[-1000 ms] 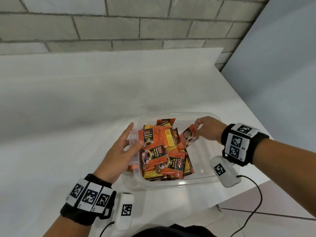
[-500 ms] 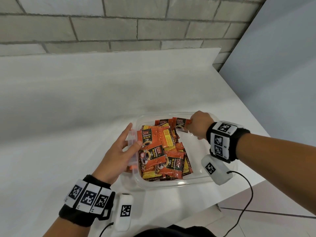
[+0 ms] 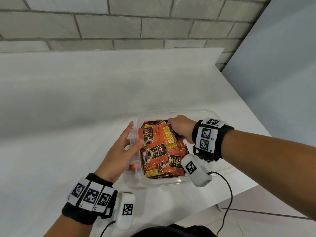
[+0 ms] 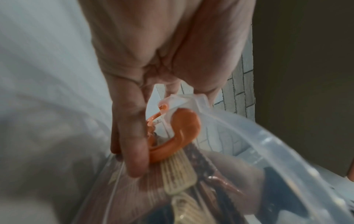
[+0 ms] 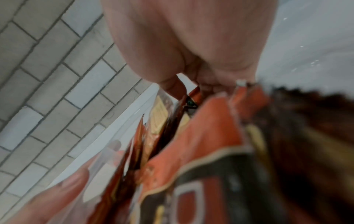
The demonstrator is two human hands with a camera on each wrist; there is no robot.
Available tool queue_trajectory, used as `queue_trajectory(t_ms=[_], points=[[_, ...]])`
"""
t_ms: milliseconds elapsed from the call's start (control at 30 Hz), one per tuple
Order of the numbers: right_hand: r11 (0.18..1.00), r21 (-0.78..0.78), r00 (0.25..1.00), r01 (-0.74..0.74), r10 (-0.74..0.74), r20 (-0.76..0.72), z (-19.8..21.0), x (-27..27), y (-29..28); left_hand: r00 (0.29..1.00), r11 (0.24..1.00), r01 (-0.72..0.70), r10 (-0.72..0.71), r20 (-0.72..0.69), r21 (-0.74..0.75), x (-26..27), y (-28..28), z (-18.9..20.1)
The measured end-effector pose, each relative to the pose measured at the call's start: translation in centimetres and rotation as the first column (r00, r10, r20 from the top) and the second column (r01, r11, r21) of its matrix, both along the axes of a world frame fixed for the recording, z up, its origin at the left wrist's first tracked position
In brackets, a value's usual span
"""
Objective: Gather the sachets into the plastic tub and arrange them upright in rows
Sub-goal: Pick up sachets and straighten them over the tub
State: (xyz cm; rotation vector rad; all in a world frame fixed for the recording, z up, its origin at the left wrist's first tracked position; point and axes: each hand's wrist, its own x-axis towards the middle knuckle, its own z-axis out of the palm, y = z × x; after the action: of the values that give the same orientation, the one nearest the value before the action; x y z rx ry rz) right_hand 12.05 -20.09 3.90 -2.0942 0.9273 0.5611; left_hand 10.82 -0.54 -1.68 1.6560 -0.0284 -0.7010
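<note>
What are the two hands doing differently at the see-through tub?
The left hand rests against the outside of the clear plastic tub, fingers straight, thumb over the rim. The right hand is inside, fingers curled down among the orange coffee sachets. Both wear marker wristbands.

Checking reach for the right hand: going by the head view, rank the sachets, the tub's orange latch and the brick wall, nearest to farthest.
From the right hand:
1. Sachets, right under its fingers, inside the tub.
2. Orange latch, on the tub's left side by the left hand.
3. Brick wall, far behind the table.
</note>
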Motion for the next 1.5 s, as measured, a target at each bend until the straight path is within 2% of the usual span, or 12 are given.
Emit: queue_trajectory(t_ms=[67,100,233,467,600,733,833,967,1067,1200,1333,1500], points=[[0.964,0.237,0.992,0.119,-0.124,0.004,0.1,0.0,0.2,1.000,1.000,-0.007,0.007,-0.004,-0.001,0.0,0.1,0.0],[0.953,0.273,0.990,0.131,-0.142,0.020,0.1,-0.3,-0.3,1.000,1.000,-0.007,0.007,-0.004,-0.002,0.0,0.1,0.0],[0.960,0.235,0.988,0.155,-0.155,-0.019,1.0,-2.2,-2.6,1.000,1.000,-0.006,0.006,-0.001,-0.017,0.0,0.1,-0.1],[0.882,0.441,0.984,0.168,-0.121,-0.134,-1.9,-4.0,-0.1,1.000,1.000,0.021,-0.021,0.002,-0.012,0.4,-0.4,-0.3],[0.872,0.445,0.979,0.204,-0.182,-0.091,-3.6,-3.0,1.0,1.000,1.000,0.021,-0.021,0.013,-0.007,0.5,-0.5,-0.3],[0.913,0.372,0.986,0.167,-0.164,-0.042,-1.7,-3.5,2.1,1.000,1.000,0.025,-0.025,0.002,0.007,0.5,-0.5,-0.2],[0.917,0.373,0.990,0.140,-0.117,-0.082,-0.3,-4.2,1.4,0.999,1.000,0.029,-0.029,-0.026,0.010,0.6,-0.4,-0.2],[0.936,0.299,0.982,0.186,-0.189,-0.020,0.4,-5.1,-0.6,0.999,1.000,0.025,-0.025,-0.044,0.010,0.6,-0.4,-0.1],[0.925,0.311,0.976,0.219,-0.214,-0.052,0.2,-5.7,-0.8,0.999,1.000,0.024,-0.023,-0.041,0.013,0.6,-0.5,0.0],[0.901,0.401,0.986,0.165,-0.138,-0.096,-0.4,-5.6,1.0,0.998,1.000,0.024,-0.023,-0.054,0.004,0.5,-0.5,0.1],[0.907,0.381,0.983,0.180,-0.157,-0.092,-0.7,-4.9,1.8,0.999,1.000,0.019,-0.018,-0.046,0.015,0.4,-0.6,0.2],[0.920,0.376,0.990,0.115,-0.074,-0.120,-0.3,-4.9,1.0,0.999,1.000,0.028,-0.027,-0.044,0.014,0.4,-0.5,0.1]])
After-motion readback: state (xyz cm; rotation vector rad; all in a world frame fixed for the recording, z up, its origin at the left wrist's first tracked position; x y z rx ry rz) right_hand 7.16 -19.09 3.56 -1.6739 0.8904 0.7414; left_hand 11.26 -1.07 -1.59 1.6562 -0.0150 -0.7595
